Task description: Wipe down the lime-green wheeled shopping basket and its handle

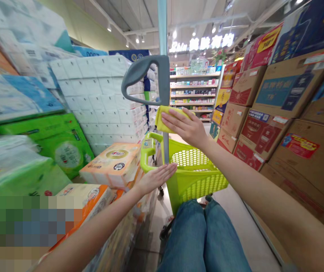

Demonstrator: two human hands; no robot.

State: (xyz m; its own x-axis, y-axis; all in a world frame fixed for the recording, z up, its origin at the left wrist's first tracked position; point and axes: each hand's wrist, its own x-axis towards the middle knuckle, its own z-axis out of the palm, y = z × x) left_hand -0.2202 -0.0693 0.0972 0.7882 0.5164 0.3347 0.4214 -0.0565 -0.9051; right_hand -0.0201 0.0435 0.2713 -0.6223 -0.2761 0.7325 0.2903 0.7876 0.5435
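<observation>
The yellow cloth is soft and folded thick, with a rounded left edge; it sits in the right grip, beneath long, extended fingers that press it across a smooth, slender pole. The right grip is holding that cloth. The left grip is released — flat, fingers straight and together, palm turned down — near the foot of the pole's visible part, by the edge of a lime-green trolley; whether it touches there cannot be told.

The trolley is glossy plastic, its basket walls pierced by rows of small holes. A hard grey handle, a rounded loop with a wide opening, is fixed to the pole just above the cloth. There is one cloth, one pole, one looped handle and one trolley, with two hands about them and two denim-covered legs below.

Relative to the grips, the cloth lies directly under the right one's fingers and higher than the left one — apart from it, with a bare stretch of pole between.
</observation>
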